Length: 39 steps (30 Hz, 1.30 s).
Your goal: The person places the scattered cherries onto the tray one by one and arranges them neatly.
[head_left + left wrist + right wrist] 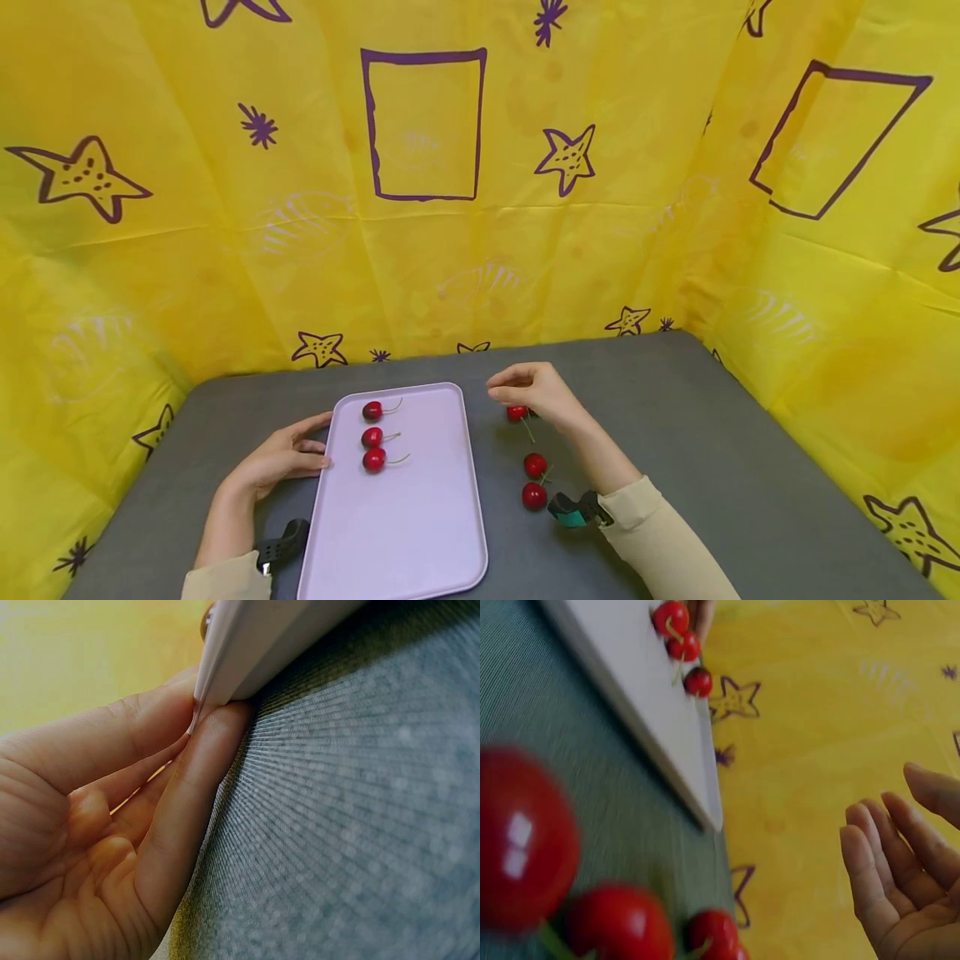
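My left hand (276, 460) pinches the left rim of a pale lilac tray (405, 529); the left wrist view shows the thumb and a finger (176, 817) on either side of the rim. Three red cherries with stems, the top one (372, 410), the middle one (372, 437) and the lowest one (374, 460), lie in a column in the tray's upper left. Right of the tray, my right hand (546, 398) hovers with nothing in its loosely bent fingers. Under it is a cherry (517, 412), partly hidden. Nearer me lie two more cherries, one (535, 465) above another (534, 497).
A dark grey cloth (645, 400) covers the table. Yellow curtains (465, 275) with purple drawings stand behind it and along both sides. A dark wrist device (577, 510) is worn by the right sleeve and another (285, 543) by the left.
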Each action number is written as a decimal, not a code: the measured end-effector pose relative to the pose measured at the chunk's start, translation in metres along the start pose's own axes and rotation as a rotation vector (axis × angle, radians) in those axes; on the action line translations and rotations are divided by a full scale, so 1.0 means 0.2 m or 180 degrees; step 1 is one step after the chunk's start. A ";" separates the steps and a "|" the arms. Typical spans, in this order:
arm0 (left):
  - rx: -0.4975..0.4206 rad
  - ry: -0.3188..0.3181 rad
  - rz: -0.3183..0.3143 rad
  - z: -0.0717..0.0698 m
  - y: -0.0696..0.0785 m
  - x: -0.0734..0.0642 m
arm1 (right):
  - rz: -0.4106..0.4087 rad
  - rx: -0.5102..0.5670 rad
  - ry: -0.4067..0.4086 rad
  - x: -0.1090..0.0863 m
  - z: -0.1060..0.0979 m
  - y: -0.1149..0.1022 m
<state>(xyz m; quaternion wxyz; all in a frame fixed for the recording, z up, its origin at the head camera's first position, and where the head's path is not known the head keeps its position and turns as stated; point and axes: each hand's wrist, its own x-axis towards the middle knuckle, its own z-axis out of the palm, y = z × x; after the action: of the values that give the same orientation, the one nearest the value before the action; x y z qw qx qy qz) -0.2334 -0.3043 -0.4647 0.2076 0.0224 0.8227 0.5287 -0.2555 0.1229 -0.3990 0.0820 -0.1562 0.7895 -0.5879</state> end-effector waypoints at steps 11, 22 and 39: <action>0.0024 0.0014 -0.0016 0.01 -0.01 -0.01 | 0.0082 0.0110 0.0027 -0.10 -0.23 0.17; 0.0009 -0.0001 -0.0028 0.01 -0.02 0.00 | -0.0050 0.0293 -0.0255 -0.17 -0.34 0.31; 0.0024 0.0008 -0.0007 0.00 0.00 -0.01 | -0.0242 0.0535 -0.1500 -0.19 -0.38 0.46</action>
<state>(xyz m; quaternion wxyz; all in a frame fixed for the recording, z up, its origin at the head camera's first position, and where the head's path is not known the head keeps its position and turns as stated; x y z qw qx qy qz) -0.2321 -0.3040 -0.4636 0.2070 0.0216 0.8250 0.5254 -0.2585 0.2293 -0.4668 0.2543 -0.3111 0.6905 -0.6015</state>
